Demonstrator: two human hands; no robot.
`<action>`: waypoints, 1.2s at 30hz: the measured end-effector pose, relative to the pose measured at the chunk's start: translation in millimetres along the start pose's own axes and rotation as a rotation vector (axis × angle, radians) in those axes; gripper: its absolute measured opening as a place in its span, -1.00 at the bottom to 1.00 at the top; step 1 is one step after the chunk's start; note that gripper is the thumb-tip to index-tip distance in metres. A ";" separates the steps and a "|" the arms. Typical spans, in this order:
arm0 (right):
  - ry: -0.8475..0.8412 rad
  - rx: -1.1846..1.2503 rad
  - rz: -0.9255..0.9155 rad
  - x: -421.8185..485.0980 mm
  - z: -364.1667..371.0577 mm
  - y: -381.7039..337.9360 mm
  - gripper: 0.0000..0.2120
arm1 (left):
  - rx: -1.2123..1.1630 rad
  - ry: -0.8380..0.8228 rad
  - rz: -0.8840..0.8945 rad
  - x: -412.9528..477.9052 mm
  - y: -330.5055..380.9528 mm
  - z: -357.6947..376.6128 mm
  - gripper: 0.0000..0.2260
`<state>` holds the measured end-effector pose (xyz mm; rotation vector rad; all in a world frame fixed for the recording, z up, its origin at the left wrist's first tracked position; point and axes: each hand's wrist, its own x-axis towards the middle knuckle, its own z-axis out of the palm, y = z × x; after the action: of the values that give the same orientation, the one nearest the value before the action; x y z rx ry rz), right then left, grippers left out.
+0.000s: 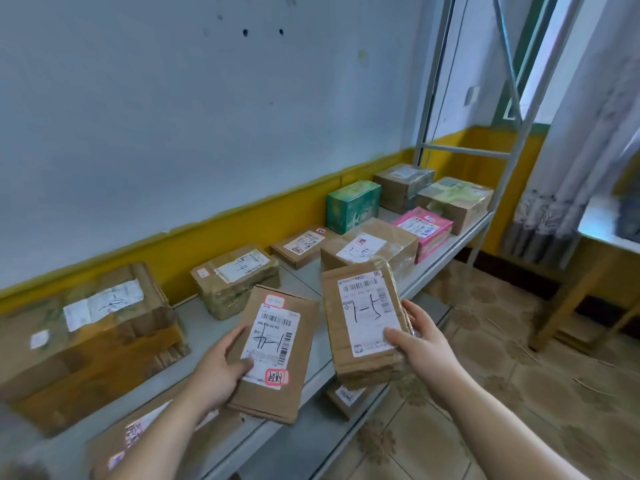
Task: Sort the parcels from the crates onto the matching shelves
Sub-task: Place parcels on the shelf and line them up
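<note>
Left hand (221,367) grips a flat cardboard parcel (277,351) with thumb curled over its label, right hand (420,336) grips a thicker taped parcel (363,323) likewise, both held above the near edge of the grey shelf (446,252), where other parcels sit farther back.

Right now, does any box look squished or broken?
Yes. The big brown cardboard box at the left end of the grey shelf looks battered: creased sides, patched with wide brown tape.
</note>
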<state>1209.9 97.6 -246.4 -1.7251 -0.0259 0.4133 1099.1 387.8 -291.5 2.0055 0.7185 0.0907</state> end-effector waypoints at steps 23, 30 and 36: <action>-0.392 -0.240 0.146 144.3 11.2 6.2 -0.39 | 0.744 -0.172 -0.238 37.4 -24.9 111.7 -0.30; -0.487 -0.269 0.095 164.1 -8.8 10.2 -0.33 | 0.894 -0.095 -0.207 66.9 -13.6 114.0 -0.41; -0.541 -0.258 0.078 172.6 -16.1 16.6 -0.33 | 0.892 -0.062 -0.259 76.4 -19.0 127.4 -0.42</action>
<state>1372.4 121.3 -304.6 -1.8209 -0.4189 0.9593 1197.6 335.9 -391.6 2.6974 1.0931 -0.5311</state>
